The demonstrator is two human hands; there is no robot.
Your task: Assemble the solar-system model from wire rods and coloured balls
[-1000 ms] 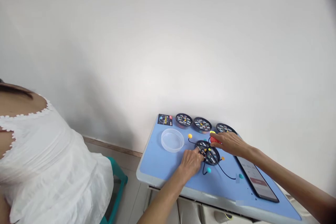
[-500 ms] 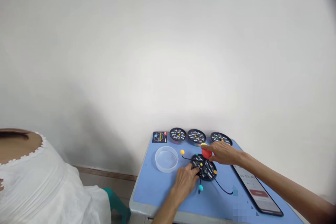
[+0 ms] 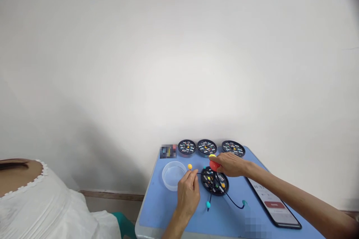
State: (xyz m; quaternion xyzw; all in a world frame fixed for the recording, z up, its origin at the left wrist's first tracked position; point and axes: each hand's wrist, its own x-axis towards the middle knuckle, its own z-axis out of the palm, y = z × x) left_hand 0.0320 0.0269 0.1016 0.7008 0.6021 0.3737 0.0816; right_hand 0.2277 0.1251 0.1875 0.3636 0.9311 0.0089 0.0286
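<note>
My right hand (image 3: 230, 164) is closed round a red ball (image 3: 214, 165) that has a yellow piece (image 3: 212, 155) on top. This ball sits above a round black base (image 3: 215, 181) printed with small coloured pictures. Thin black bent arms spread from under the ball, one with a turquoise ball (image 3: 208, 204) and another with an orange ball (image 3: 190, 166). Thumb and fingertips of my left hand (image 3: 189, 191) are pinched at the black arm (image 3: 202, 174) just below the orange ball. A further arm curves right to a turquoise end (image 3: 244, 203).
A clear round plastic dish (image 3: 174, 175) stands left of the base. Along the back are three black round discs (image 3: 187, 147) and a small dark card (image 3: 168, 151). To the right lies a phone (image 3: 273, 203). Beside the blue table (image 3: 157, 213) is a person in white (image 3: 61, 205).
My left hand has left the base's edge and moved up and left to the arm with the orange ball. My right hand stays on the red ball. The view has shifted slightly.
</note>
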